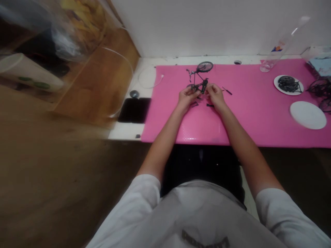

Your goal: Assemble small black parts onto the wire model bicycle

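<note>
A black miniature bicycle [197, 78] lies on the pink mat [253, 113], one spoked wheel pointing away from me. My left hand [188, 97] is closed on its near end, covering part of the other wheel. Beside the frame's right side, the fingers of my right hand [215, 95] are pinched together close to the crank area; what they hold, if anything, is too small to make out. Small loose black parts, one of them a thin bracket-like piece [195, 104], rest just below the hands. To the right of my right hand lies a small screwdriver [227, 91].
A white plate [278, 90] holds black bicycle parts; a white lid-like disc [307, 115] lies nearer me. More black miniature bicycles [320, 90] are at the right edge. A clear bottle [276, 51] stands behind. Left of the mat are a black phone-like object [134, 110] and a white cable [148, 86].
</note>
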